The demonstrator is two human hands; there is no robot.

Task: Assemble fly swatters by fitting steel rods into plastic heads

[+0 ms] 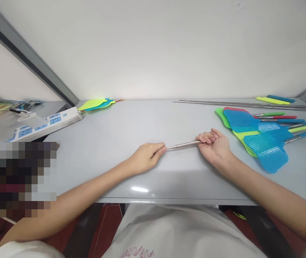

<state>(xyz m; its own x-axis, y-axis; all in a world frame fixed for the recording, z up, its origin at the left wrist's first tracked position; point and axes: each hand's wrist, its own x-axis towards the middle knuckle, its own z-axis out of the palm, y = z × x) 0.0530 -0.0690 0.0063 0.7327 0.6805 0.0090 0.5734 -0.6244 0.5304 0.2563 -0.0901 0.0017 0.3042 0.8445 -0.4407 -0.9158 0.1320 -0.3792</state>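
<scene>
A thin silvery telescopic rod [183, 144] spans the gap between my two hands, just over the grey tabletop. Its left end disappears into my left hand [149, 156], whose thumb and fingers pinch it. My right hand [214, 145] is turned partly palm up, with curled fingers wrapped round the other end. Both ends of the rod are hidden by my fingers. Close to my right hand lies an overlapping pile of mesh fly swatters [267, 150] in blue, green, yellow and red, their coloured handles pointing right.
Long metal rods [236, 104] lie along the back wall, with a yellow handle [272, 100] and a blue handle [281, 98] behind them. Yellow and blue swatter heads [95, 104] rest at the back left. A white power strip [58, 122] occupies the left side, near a blurred-out patch.
</scene>
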